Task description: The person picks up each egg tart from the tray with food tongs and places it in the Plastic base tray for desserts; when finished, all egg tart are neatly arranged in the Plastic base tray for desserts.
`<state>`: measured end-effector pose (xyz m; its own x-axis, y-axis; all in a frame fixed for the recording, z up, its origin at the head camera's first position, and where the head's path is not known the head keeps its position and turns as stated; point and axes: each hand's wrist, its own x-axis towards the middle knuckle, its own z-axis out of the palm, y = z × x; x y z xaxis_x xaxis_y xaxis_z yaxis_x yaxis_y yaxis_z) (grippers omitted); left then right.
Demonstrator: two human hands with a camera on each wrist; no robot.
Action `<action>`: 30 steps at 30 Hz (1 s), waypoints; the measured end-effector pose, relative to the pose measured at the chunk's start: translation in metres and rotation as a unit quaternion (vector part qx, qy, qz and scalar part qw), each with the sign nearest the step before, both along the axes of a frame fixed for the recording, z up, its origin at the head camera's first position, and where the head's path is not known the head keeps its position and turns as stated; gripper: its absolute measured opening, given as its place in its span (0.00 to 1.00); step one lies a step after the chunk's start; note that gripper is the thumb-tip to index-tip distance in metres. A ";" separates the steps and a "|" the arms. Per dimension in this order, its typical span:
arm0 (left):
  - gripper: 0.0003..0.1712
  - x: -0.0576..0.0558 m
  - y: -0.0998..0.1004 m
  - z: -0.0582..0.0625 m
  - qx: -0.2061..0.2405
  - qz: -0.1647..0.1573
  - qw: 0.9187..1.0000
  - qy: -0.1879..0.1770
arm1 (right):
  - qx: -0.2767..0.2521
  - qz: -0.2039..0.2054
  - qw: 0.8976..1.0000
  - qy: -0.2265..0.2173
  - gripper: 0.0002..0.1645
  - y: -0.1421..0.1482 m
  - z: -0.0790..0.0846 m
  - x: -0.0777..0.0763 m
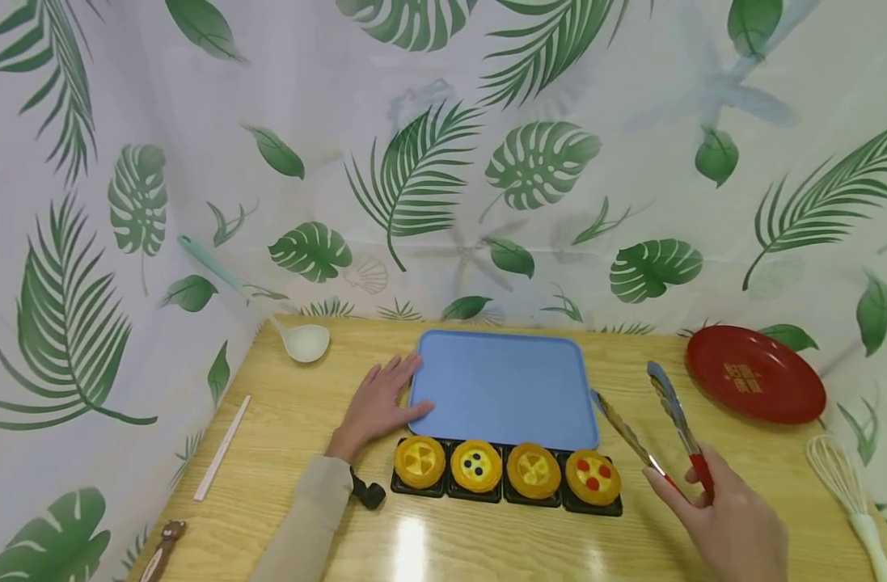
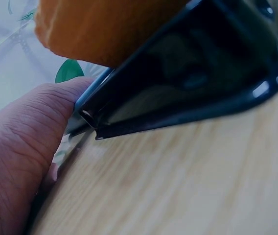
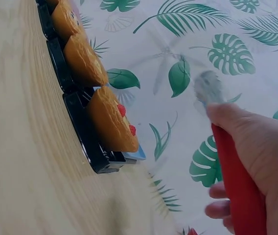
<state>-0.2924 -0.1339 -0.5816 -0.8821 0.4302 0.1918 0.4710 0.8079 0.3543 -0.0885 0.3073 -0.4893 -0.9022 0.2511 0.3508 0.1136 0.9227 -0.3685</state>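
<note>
My left hand [image 1: 380,402] rests at the left edge of a blue tray [image 1: 504,388], fingers extended and thumb over the rim; in the left wrist view the thumb [image 2: 36,122] lies close by a black holder [image 2: 178,78]. My right hand [image 1: 734,517] grips tongs by their red handles [image 3: 234,181]. The tongs' arms [image 1: 672,400] are spread, with nothing between the tips, right of the tray. Along the tray's near edge runs a row of several egg tarts in black holders: a plain-looking one [image 1: 420,462], one with dark berries [image 1: 475,466], another yellow-topped one [image 1: 534,470], and one with red berries [image 1: 593,477].
A red oval plate [image 1: 756,374] lies at the back right, a whisk [image 1: 854,493] at the right edge. On the left are a ladle [image 1: 306,343] leaning on the curtain, a white stick [image 1: 222,449] and a bear-topped brown handle [image 1: 162,550]. Leaf-printed curtain [image 1: 428,202] encloses the table.
</note>
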 end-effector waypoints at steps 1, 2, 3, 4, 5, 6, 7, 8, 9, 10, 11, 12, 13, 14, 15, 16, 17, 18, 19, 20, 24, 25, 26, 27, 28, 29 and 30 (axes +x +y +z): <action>0.53 0.000 0.000 0.000 -0.001 0.000 1.000 0.000 | 0.002 -0.008 1.000 0.004 0.32 0.000 0.000 -0.003; 0.53 0.000 0.000 0.000 -0.003 0.001 1.000 0.002 | 0.002 -0.016 1.000 0.004 0.33 0.000 0.001 -0.007; 0.53 0.000 0.000 0.000 -0.001 0.001 1.000 0.003 | 0.003 -0.023 1.000 0.001 0.34 0.001 0.001 -0.010; 0.53 0.000 0.000 -0.001 0.002 0.001 1.000 0.006 | 0.003 -0.029 1.000 -0.006 0.35 0.002 0.002 -0.014; 0.53 0.000 0.000 -0.001 0.005 0.001 1.000 0.007 | 0.000 -0.034 0.999 -0.015 0.35 0.003 0.002 -0.018; 0.53 0.000 0.000 -0.002 0.007 0.000 1.000 0.009 | -0.003 -0.037 0.999 -0.023 0.36 0.005 0.001 -0.022; 0.53 0.000 0.000 -0.003 0.008 0.001 1.000 0.009 | -0.005 -0.037 0.999 -0.034 0.37 0.007 0.000 -0.026; 0.53 0.001 0.000 -0.004 0.009 0.002 1.000 0.009 | -0.010 -0.037 0.998 -0.047 0.38 0.009 -0.002 -0.030; 0.53 0.002 0.000 -0.005 0.010 0.002 1.000 0.009 | -0.014 -0.037 0.997 -0.060 0.39 0.011 -0.005 -0.034; 0.53 0.003 0.000 -0.006 0.010 0.003 1.000 0.009 | -0.019 -0.035 0.997 -0.072 0.41 0.013 -0.008 -0.038; 0.53 0.004 0.000 -0.007 0.011 0.003 1.000 0.007 | -0.025 -0.034 0.995 -0.088 0.43 0.016 -0.011 -0.042; 0.53 0.005 0.000 -0.008 0.010 0.003 1.000 0.007 | -0.028 -0.032 0.995 -0.096 0.43 0.018 -0.015 -0.046; 0.53 0.006 0.000 -0.008 0.010 0.004 1.000 0.006 | -0.035 -0.029 0.994 -0.104 0.44 0.020 -0.019 -0.050; 0.53 0.007 0.000 -0.009 0.009 0.005 1.000 0.007 | -0.042 -0.028 0.993 -0.109 0.45 0.022 -0.023 -0.054; 0.53 0.008 -0.001 -0.009 0.010 0.005 1.000 0.007 | -0.044 -0.025 0.993 -0.108 0.44 0.023 -0.027 -0.058; 0.53 0.008 -0.001 -0.009 0.010 0.005 1.000 0.007 | -0.048 -0.022 0.993 -0.107 0.44 0.025 -0.031 -0.062; 0.53 0.008 -0.002 -0.009 0.009 0.006 1.000 0.005 | -0.050 -0.022 0.993 -0.105 0.43 0.026 -0.035 -0.066; 0.53 0.008 -0.002 -0.009 0.006 0.006 1.000 0.005 | -0.047 -0.022 0.994 -0.100 0.42 0.028 -0.039 -0.071; 0.53 0.008 -0.003 -0.009 0.006 0.007 1.000 0.005 | -0.044 -0.022 0.994 -0.098 0.42 0.029 -0.041 -0.075; 0.53 0.008 -0.004 -0.008 0.006 0.009 1.000 0.004 | -0.037 -0.023 0.994 -0.099 0.42 0.031 -0.044 -0.079; 0.53 0.005 -0.008 -0.003 0.006 0.011 1.000 0.006 | -0.022 -0.026 0.993 -0.111 0.45 0.039 -0.053 -0.095; 0.53 0.004 -0.008 -0.003 0.006 0.012 1.000 0.008 | -0.020 -0.027 0.993 -0.112 0.45 0.040 -0.055 -0.099; 0.53 0.003 -0.009 -0.002 0.006 0.011 1.000 0.009 | -0.018 -0.030 0.993 -0.114 0.46 0.042 -0.058 -0.101; 0.53 0.002 -0.009 -0.002 0.005 0.009 1.000 0.010 | -0.018 -0.033 0.993 -0.111 0.46 0.043 -0.060 -0.103; 0.53 0.001 -0.009 -0.002 0.002 0.009 1.000 0.011 | -0.016 -0.036 0.993 -0.108 0.46 0.044 -0.062 -0.105; 0.53 0.000 -0.009 -0.002 0.002 0.008 1.000 0.013 | -0.016 -0.039 0.994 -0.105 0.46 0.045 -0.063 -0.105; 0.53 -0.001 -0.008 -0.002 0.001 0.007 1.000 0.014 | -0.014 -0.042 0.994 -0.100 0.46 0.046 -0.064 -0.106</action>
